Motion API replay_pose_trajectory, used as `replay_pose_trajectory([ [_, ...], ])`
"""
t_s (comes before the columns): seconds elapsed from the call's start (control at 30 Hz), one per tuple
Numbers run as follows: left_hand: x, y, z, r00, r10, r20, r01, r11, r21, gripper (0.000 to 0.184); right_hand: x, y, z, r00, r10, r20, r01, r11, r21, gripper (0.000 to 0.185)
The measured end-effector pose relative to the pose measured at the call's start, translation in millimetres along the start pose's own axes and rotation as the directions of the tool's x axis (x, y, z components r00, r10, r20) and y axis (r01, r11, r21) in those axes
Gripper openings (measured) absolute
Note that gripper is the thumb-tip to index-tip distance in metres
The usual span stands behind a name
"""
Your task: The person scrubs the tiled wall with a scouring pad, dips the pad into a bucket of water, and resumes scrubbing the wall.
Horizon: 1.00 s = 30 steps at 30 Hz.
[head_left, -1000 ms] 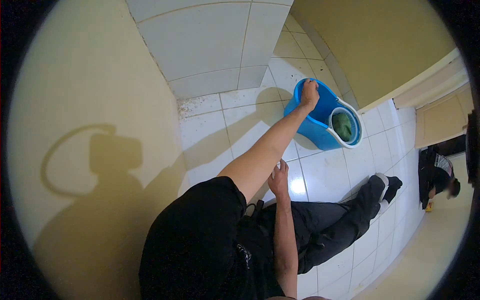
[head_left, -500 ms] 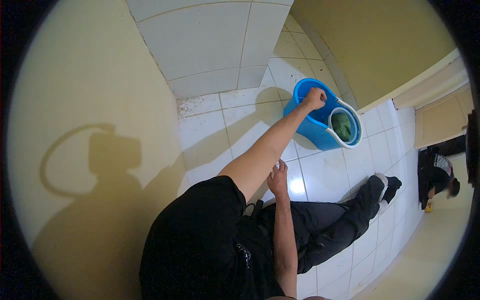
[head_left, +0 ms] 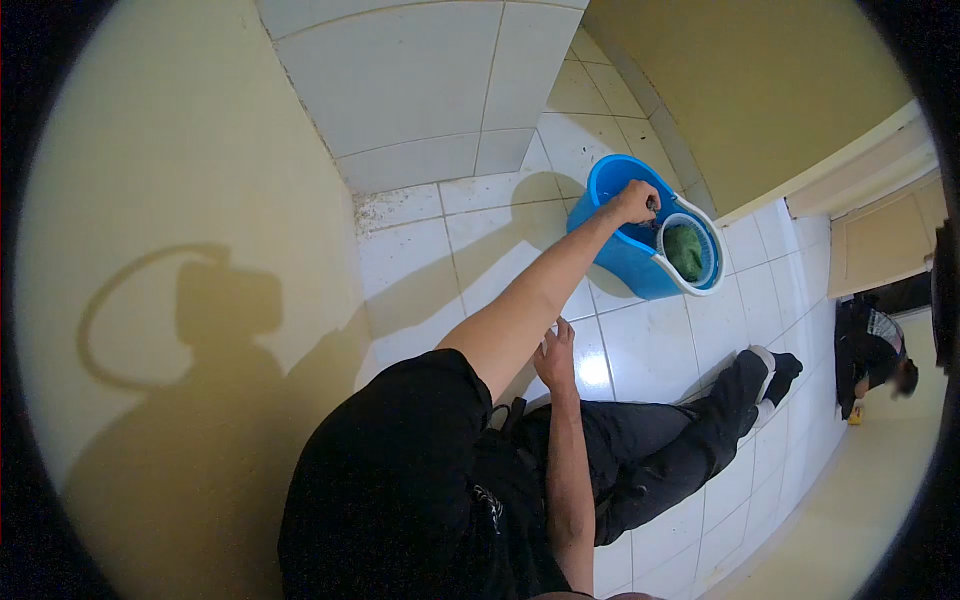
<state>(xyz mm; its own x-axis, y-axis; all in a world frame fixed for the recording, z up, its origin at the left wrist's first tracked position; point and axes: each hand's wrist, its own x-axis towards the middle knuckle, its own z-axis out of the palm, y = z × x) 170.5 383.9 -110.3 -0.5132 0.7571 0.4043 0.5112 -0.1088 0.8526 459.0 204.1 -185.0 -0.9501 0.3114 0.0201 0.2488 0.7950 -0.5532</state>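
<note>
My left hand (head_left: 636, 203) is over the blue mop bucket (head_left: 622, 270), its fingers pinched together. A small dark, wet-looking thing (head_left: 653, 208) shows at the fingertips, too small to name. Beside that hand, a white wringer basket (head_left: 707, 232) sits in one end of the bucket with a green cloth (head_left: 683, 250) inside. My right hand (head_left: 556, 358) hangs above my lap, fingers loosely bent and apart, with nothing seen in it.
White floor tiles (head_left: 640, 350) lie around the bucket. A tiled wall corner (head_left: 430, 90) and yellow walls stand close by. My outstretched legs (head_left: 660, 455) lie across the floor. Another person (head_left: 880, 350) is at the far right near a door (head_left: 890, 235).
My left hand has moved slightly right inside the bucket, toward the wringer basket, and the dark thing at its fingertips now shows. My right hand has stayed put.
</note>
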Motion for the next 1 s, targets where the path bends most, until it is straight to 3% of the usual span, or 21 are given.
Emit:
replay_pose_trajectory([
  [0.03,1,-4,3,0.999,0.025,0.038,-0.025,0.999,0.021,0.014,0,0,1,1.000,-0.002,-0.001,0.002,1.000,-0.007,0.043],
  [0.13,1,-12,7,0.969,0.063,-0.237,-0.020,0.983,0.180,0.016,1,1,1,1.000,-0.009,-0.008,0.009,1.000,0.003,0.042],
  [0.23,3,-12,5,0.823,0.061,-0.564,0.108,0.959,0.262,0.012,1,0,1,1.000,-0.011,-0.021,0.011,1.000,0.012,0.042],
  [0.33,-1,-15,3,0.900,0.016,-0.435,0.117,0.954,0.277,0.015,1,-1,2,1.000,-0.003,-0.019,0.004,1.000,0.010,0.042],
  [0.43,-1,-24,8,0.971,-0.237,-0.028,0.238,0.960,0.149,0.019,4,-3,0,1.000,-0.005,-0.018,0.005,1.000,0.011,0.041],
  [0.53,1,-26,17,0.964,-0.012,-0.265,0.084,0.961,0.264,0.020,5,3,3,0.999,-0.046,-0.018,0.046,0.999,0.005,0.041],
  [0.63,6,-15,10,0.829,0.192,-0.526,0.062,0.902,0.427,0.017,4,4,5,0.999,-0.027,-0.030,0.027,0.999,0.017,0.042],
  [0.73,0,-18,6,0.929,-0.112,-0.352,0.221,0.932,0.287,0.019,2,-2,2,0.999,-0.006,-0.042,0.007,1.000,0.029,0.041],
  [0.83,-4,-22,14,0.956,-0.203,-0.212,0.246,0.948,0.203,0.020,6,2,4,0.997,-0.060,-0.047,0.061,0.998,0.013,0.041],
  [0.93,3,-21,16,0.866,0.001,-0.500,0.202,0.914,0.353,0.021,4,3,5,0.998,-0.025,-0.050,0.028,0.998,0.053,0.040],
  [1.0,3,-12,8,0.831,0.039,-0.555,0.191,0.916,0.351,0.021,4,-3,1,0.999,0.000,-0.046,0.003,0.998,0.061,0.040],
])
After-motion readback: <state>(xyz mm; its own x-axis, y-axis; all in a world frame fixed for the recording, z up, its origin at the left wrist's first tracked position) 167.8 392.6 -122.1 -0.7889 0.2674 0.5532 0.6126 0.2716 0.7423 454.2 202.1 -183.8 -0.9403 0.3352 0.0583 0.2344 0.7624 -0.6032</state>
